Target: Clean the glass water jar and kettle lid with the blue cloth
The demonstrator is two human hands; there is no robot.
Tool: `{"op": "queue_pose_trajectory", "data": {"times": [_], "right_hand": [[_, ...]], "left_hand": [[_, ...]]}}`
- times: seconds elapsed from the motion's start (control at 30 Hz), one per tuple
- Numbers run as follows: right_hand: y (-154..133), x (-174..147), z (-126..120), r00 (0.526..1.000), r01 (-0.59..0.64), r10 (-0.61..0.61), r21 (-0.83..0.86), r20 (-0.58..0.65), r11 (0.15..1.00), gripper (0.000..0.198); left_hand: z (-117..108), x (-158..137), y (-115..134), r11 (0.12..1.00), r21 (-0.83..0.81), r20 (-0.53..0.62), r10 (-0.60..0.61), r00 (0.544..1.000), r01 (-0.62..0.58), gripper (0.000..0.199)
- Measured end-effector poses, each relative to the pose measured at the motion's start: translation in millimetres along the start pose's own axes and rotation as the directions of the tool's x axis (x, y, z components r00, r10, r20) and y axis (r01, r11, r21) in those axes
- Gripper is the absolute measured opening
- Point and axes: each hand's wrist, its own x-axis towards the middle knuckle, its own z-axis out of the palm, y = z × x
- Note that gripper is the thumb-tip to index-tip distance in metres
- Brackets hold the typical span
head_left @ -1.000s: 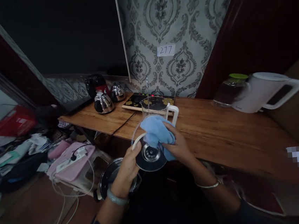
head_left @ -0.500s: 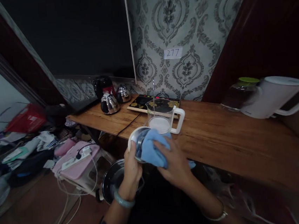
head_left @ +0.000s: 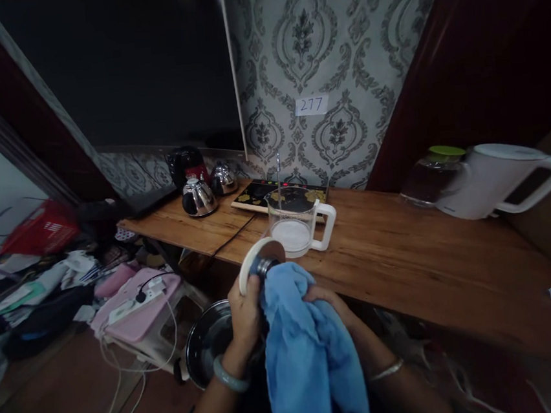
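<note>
My left hand (head_left: 245, 310) is closed on a round white-rimmed lid (head_left: 250, 265) with a metal stem at its centre, held tilted over the table's front edge. A blue cloth (head_left: 303, 340) hangs in long folds from my right hand (head_left: 331, 305), whose fingers are closed on it and partly hidden. The cloth's top touches the lid's metal part. Just beyond the lid, a clear glass jug (head_left: 292, 234) with a white handle stands upright on the wooden table.
Behind the jug lies a black induction cooker (head_left: 274, 197). Two small steel kettles (head_left: 198, 197) are to its left. A white electric kettle (head_left: 494, 179) and a green-lidded glass jar (head_left: 431, 178) stand at right. Below left are a dark metal pot (head_left: 211, 342) and a pink stool (head_left: 135, 317) with a power strip.
The cloth has dropped open from a bunch into long hanging folds, and my right hand has moved slightly right. The lid has tilted, showing its metal stem. The view shifted slightly.
</note>
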Motion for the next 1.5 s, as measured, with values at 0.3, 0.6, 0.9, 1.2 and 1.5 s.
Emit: {"op": "queue_pose_trajectory", "data": {"times": [0.3, 0.6, 0.9, 1.2, 1.5], "right_hand": [[-38, -8, 5, 0.736, 0.566, -0.545, -0.807, 0.401, 0.171, 0.058], [2, 22, -34, 0.78, 0.488, -0.615, -0.726, 0.114, 0.484, 0.057], [31, 9, -56, 0.723, 0.269, -0.553, -0.568, -0.414, 0.778, 0.052], [44, -4, -1, 0.838, 0.377, -0.537, -0.815, 0.097, 0.441, 0.081], [14, -8, -37, 0.781, 0.307, -0.501, -0.47, -0.372, 0.827, 0.045]], "left_hand": [[2, -2, -5, 0.997, 0.033, 0.155, -0.069, 0.985, 0.064, 0.031], [-8, -3, 8, 0.994, 0.084, 0.36, -0.102, 0.927, 0.076, 0.031], [-4, 1, 19, 0.908, -0.291, 0.113, -0.28, 0.953, 0.301, 0.042], [4, -1, 13, 0.888, -0.39, 0.026, -0.253, 0.967, 0.243, 0.042], [-2, 14, 9, 0.822, -0.507, -0.004, -0.302, 0.953, 0.259, 0.037]]}}
